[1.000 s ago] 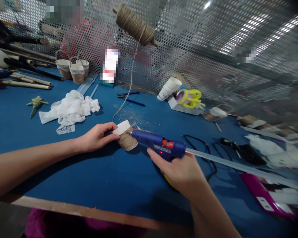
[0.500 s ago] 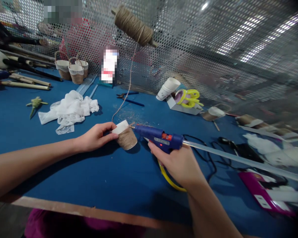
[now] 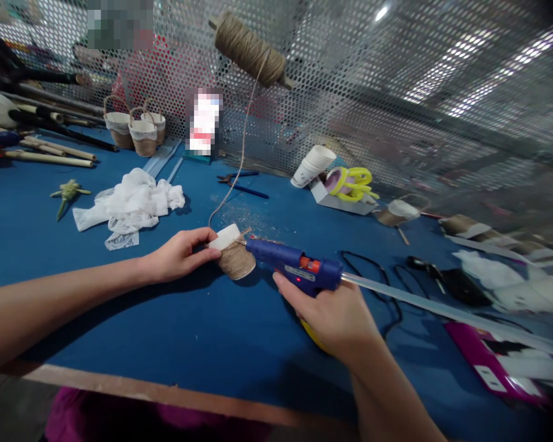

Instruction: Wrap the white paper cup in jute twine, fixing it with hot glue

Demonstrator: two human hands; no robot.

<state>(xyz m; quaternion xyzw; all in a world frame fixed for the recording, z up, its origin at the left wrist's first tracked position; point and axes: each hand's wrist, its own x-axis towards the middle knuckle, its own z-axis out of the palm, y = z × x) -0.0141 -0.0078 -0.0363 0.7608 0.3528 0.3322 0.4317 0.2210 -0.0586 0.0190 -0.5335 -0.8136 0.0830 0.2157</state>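
Note:
My left hand [image 3: 180,253] grips a small paper cup [image 3: 233,252] lying on its side on the blue table [image 3: 175,331]; its lower part is wrapped in brown twine and its white rim faces my fingers. My right hand [image 3: 334,316] is closed round a blue hot glue gun [image 3: 295,266], its nozzle touching the cup's wrapped side. A long clear glue stick [image 3: 442,313] sticks out behind the gun. A strand of twine [image 3: 242,153] runs up from the cup to a twine spool [image 3: 249,49] on the mesh wall.
Crumpled white fabric [image 3: 129,205], two small finished baskets [image 3: 136,130], bamboo sticks [image 3: 46,150] and pliers [image 3: 239,181] lie further back. Stacked white cups [image 3: 314,164], yellow scissors [image 3: 352,183], black cord [image 3: 387,276] and a pink box [image 3: 493,362] are on the right. A person sits behind the mesh [image 3: 138,67].
The glue gun dipped slightly and its nozzle stays against the twine-wrapped cup. My left hand and the cup have barely moved.

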